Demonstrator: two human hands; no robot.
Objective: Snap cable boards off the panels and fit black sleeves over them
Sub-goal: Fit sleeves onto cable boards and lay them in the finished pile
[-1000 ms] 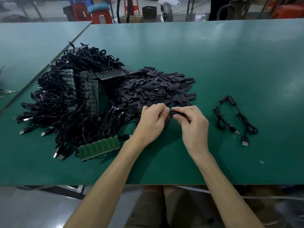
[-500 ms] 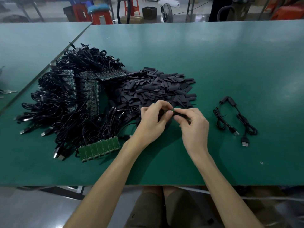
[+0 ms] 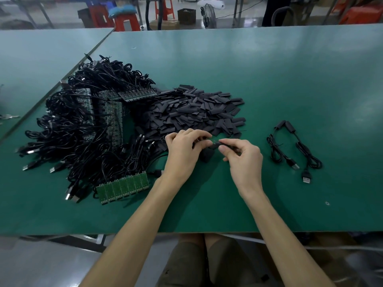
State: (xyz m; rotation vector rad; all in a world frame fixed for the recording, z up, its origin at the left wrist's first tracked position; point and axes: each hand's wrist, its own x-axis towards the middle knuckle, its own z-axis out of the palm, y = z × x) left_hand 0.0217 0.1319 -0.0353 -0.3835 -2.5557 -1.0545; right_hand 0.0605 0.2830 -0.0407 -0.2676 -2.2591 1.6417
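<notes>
My left hand [image 3: 184, 148] and my right hand [image 3: 243, 160] meet just in front of the heap of black sleeves [image 3: 194, 112]. The left fingers pinch a small cable board, mostly hidden by the fingers. A black sleeve [image 3: 217, 144] is pinched by the right thumb and forefinger, its end touching the left fingertips. A green panel of boards [image 3: 124, 186] lies to the left near the table's front. More panels [image 3: 116, 119] lie tangled in the big pile of black USB cables [image 3: 83, 129].
Two finished cables [image 3: 294, 148] lie coiled to the right on the green table [image 3: 269, 79]. The table's front edge runs under my forearms. A second green table [image 3: 31, 65] adjoins at the left. Stools and a fan stand beyond the far edge.
My hands have stayed together in front of the sleeve heap, shifting slightly. The right hand has drawn a little to the right, so the sleeve now shows between the fingertips.
</notes>
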